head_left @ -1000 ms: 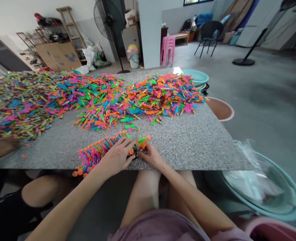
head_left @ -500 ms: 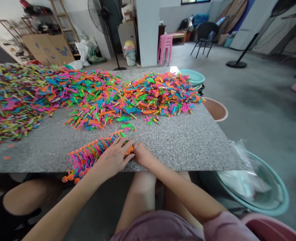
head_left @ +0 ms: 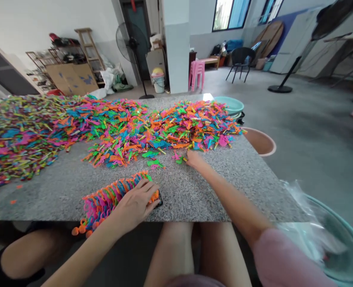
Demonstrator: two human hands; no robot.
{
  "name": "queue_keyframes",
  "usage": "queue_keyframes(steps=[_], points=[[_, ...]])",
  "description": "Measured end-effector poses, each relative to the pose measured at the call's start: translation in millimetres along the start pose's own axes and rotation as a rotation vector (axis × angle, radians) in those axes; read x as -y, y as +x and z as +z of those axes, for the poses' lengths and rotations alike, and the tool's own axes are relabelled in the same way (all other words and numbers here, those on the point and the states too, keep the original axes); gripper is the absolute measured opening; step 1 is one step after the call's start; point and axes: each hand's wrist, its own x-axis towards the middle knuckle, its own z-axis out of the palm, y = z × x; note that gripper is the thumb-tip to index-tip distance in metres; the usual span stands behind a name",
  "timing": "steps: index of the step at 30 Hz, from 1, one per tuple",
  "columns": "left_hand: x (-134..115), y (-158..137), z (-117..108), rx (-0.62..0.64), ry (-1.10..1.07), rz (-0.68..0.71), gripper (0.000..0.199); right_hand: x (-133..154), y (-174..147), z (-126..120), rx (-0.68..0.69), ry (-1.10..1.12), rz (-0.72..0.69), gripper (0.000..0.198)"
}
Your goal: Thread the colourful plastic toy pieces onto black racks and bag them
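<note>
My left hand (head_left: 139, 199) lies over the right end of a neat row of small plastic toys (head_left: 110, 195) in orange, pink, blue and green. Its fingers curve over the top, with the thumb at the near side by a dark edge (head_left: 160, 198), perhaps of a holder. Out at the front edge of a large heap of similar loose toys (head_left: 176, 123), my right hand (head_left: 194, 158) has its fingers pinched together at a small green and yellow toy (head_left: 180, 159). The fingertips are partly hidden. A green toy (head_left: 154, 163) lies apart between the row and the heap.
The speckled stone table (head_left: 212, 191) ends just above my knees. Two small orange bits (head_left: 13, 202) lie at its left. Basins (head_left: 261, 141) stand beyond the right edge, with clear plastic bags (head_left: 310, 239) over a tub nearby. Another person's knee (head_left: 29, 255) is at the lower left.
My right hand has left the end of the row beside my left hand and reached forward to the heap's edge. My left hand stays on the row. The view has tilted up.
</note>
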Motion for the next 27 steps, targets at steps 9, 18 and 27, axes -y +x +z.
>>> queue_keyframes(steps=[9,18,27], points=[[1,-19,-7,0.031,-0.032,0.078,0.028,38,-86,85,0.057,0.557,-0.449,0.009],[2,-17,-4,0.052,0.002,0.07,0.03,69,-61,92,0.167,0.284,-0.707,0.008],[-15,-7,-9,0.022,0.068,0.243,0.032,44,-99,85,0.048,0.416,-0.554,0.01]])
